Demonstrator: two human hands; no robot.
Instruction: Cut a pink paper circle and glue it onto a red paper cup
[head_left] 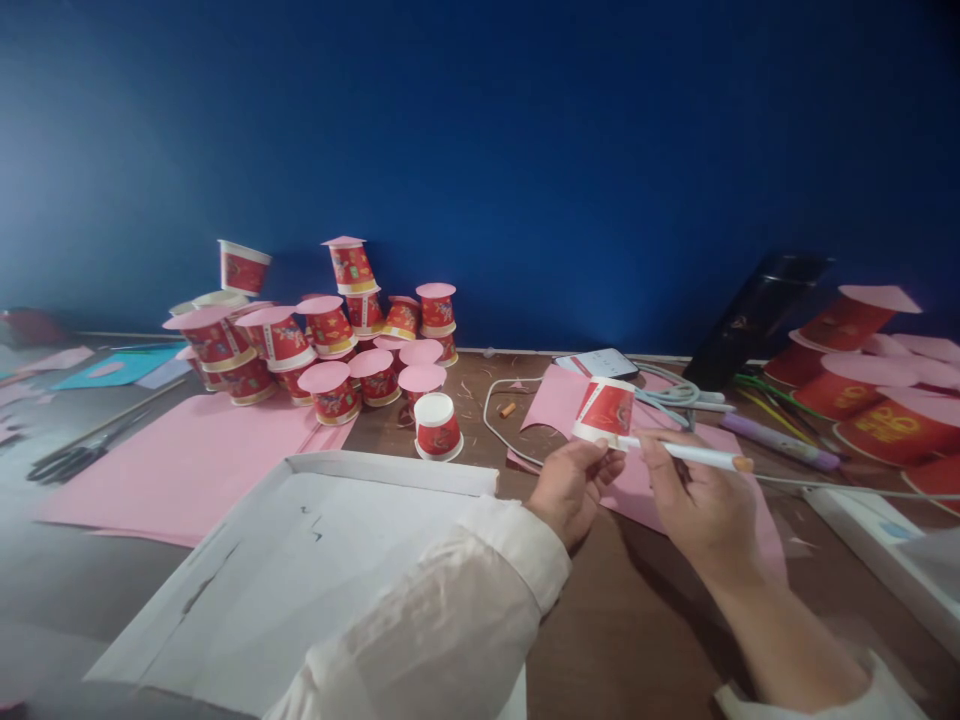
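1. White is the tool [701, 456], slim like a pen; the right hand [703, 508] has it pinched between thumb and fingers.
2. The left hand [568, 492] closes its thumb and fingertips on the lower rim of a red cup [606, 408], which leans with its narrow end upward.
3. The cup is to the left of the right hand and just beyond the left fingers. The tool's long axis runs nearly sideways, with its front end at the cup's lower rim; whether it touches, I cannot tell.
4. Under the hands is pink paper [553, 398]; its curved edge passes near the right forearm.
5. Toward the body, a brown strip of table [607, 630] shows between the left sleeve [450, 600] and the right forearm.
6. At left, the sleeve partly covers a white tray [390, 468]; beyond its far edge stand stacked cups [330, 325].
7. At right, beyond the hands, there are a coiled cable [679, 393] and a leaning bottle [750, 320].
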